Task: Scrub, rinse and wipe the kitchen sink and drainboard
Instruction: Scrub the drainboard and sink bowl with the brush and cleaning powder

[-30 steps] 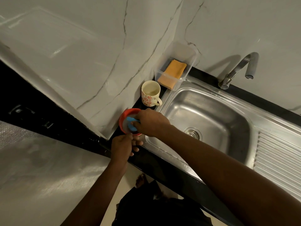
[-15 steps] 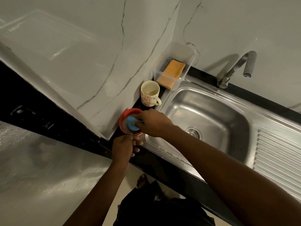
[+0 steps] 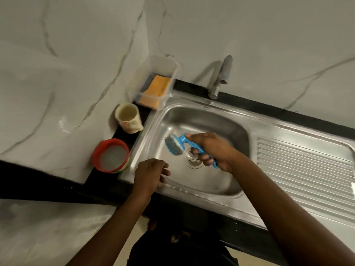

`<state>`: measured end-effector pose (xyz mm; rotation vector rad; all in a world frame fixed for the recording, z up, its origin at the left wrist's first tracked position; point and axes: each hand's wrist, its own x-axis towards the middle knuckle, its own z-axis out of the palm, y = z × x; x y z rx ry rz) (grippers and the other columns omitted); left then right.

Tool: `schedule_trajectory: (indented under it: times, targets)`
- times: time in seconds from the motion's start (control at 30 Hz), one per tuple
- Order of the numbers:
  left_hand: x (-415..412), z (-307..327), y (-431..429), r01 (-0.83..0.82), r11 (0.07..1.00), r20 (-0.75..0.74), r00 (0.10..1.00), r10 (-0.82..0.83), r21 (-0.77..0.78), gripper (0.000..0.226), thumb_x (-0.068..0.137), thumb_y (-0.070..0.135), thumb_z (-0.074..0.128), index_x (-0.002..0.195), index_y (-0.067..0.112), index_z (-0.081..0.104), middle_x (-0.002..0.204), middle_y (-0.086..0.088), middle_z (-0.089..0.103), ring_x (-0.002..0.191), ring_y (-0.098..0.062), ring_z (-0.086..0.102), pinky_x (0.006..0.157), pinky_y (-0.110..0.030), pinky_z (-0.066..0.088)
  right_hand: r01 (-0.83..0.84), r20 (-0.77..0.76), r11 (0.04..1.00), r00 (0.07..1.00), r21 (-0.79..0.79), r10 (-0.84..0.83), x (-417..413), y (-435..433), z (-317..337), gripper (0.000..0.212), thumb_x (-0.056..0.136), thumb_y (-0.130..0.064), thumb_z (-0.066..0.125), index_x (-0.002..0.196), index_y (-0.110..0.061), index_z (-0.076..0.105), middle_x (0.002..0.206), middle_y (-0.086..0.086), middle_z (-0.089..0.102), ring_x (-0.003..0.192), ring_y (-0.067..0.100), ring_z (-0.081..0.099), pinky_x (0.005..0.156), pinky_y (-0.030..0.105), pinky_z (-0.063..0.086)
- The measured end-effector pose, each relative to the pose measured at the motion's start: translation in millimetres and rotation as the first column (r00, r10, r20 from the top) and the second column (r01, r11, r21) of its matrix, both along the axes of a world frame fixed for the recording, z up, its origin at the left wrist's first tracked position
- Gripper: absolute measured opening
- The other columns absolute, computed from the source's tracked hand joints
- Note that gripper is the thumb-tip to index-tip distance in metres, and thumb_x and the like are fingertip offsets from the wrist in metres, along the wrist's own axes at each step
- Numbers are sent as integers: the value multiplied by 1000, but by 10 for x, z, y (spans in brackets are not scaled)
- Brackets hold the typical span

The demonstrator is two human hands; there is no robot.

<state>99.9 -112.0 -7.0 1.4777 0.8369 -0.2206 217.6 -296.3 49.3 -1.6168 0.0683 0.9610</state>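
A stainless steel sink (image 3: 217, 121) with a ribbed drainboard (image 3: 305, 166) on its right fills the middle. My right hand (image 3: 213, 150) grips the handle of a blue scrub brush (image 3: 177, 144), holding it over the basin with the bristle head pointing left, just above the drain (image 3: 193, 160). My left hand (image 3: 150, 174) hovers over the sink's front left rim with fingers relaxed, holding nothing. A red tub (image 3: 111, 155) of pale cleaning paste sits on the black counter left of the sink.
A cream mug (image 3: 128, 118) stands behind the red tub. A clear plastic box (image 3: 155, 83) with an orange sponge sits in the back corner. The tap (image 3: 221, 77) rises behind the basin. Marble-look walls close in on the left and behind.
My right hand lifted the brush out of the red tub and carried it right, over the basin. My left hand let go of the tub and moved to the sink's front rim.
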Motion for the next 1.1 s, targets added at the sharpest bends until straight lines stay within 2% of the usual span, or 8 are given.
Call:
schedule_trajectory:
  times: [0.2, 0.33, 0.43, 0.7, 0.77, 0.87, 1.0, 1.1]
  targets:
    - [433, 28, -998, 282, 956, 72, 955, -288, 87, 18, 96, 21, 63, 86, 14, 76, 76, -5, 79, 60, -19, 64, 58, -30, 45, 272, -19, 962, 962, -5, -272, 59, -1392, 171, 35, 100, -48, 64, 108, -14, 66, 71, 2, 49, 46, 8, 28, 35, 17, 25]
    - [647, 92, -1720, 423, 900, 91, 897, -433, 107, 17, 97, 22, 64, 90, 10, 74, 79, -4, 79, 61, -16, 65, 55, -27, 48, 476, -10, 879, 879, -24, -476, 98, -2391, 154, 41, 101, -48, 62, 121, -12, 65, 71, 0, 52, 48, 7, 30, 36, 17, 27]
    - [783, 116, -2125, 458, 881, 107, 876, -470, 121, 17, 97, 18, 64, 89, 8, 74, 76, -5, 78, 59, -17, 64, 51, -23, 46, 581, 21, 809, 813, -87, -582, 127, -2928, 29, 43, 101, -47, 62, 127, -14, 66, 74, 2, 54, 50, 8, 34, 38, 18, 30]
    - [949, 119, -2724, 522, 833, 114, 830, -545, 182, 16, 97, 22, 64, 88, 17, 76, 77, 2, 79, 61, -7, 66, 51, -16, 46, 726, 208, 662, 688, -186, -696, 242, -3487, -493, 34, 100, -41, 66, 114, -10, 70, 76, 6, 56, 49, 10, 43, 41, 22, 32]
    - [960, 85, -2786, 509, 840, 117, 837, -534, 189, 15, 97, 21, 64, 88, 16, 76, 77, 1, 79, 60, -7, 66, 50, -15, 45, 728, 358, 632, 683, -265, -637, 350, -3451, -682, 39, 95, -40, 73, 119, -11, 73, 80, 5, 65, 56, 12, 52, 47, 25, 40]
    - [938, 11, -2811, 462, 865, 112, 866, -488, 195, 17, 98, 18, 64, 87, 10, 76, 77, -5, 79, 58, -10, 64, 49, -16, 45, 684, 552, 592, 715, -427, -428, 445, -3185, -908, 37, 91, -40, 76, 122, -19, 75, 100, 0, 76, 87, 17, 71, 74, 30, 53]
    - [914, -110, -2815, 417, 884, 83, 894, -441, 213, 20, 99, 18, 64, 85, 9, 75, 74, -8, 77, 55, -12, 62, 51, -22, 46, 496, 629, 760, 763, -420, -149, 361, -2488, -999, 32, 98, -45, 64, 127, -33, 70, 101, -3, 77, 89, 17, 75, 81, 40, 62]
    - [923, -162, -2813, 443, 864, 52, 883, -467, 238, 20, 100, 23, 64, 87, 12, 75, 75, -4, 78, 59, -14, 65, 56, -28, 49, 347, 645, 718, 741, -603, 183, 273, -2438, -1037, 47, 103, -44, 57, 149, -33, 53, 119, 7, 73, 100, 27, 71, 85, 40, 59]
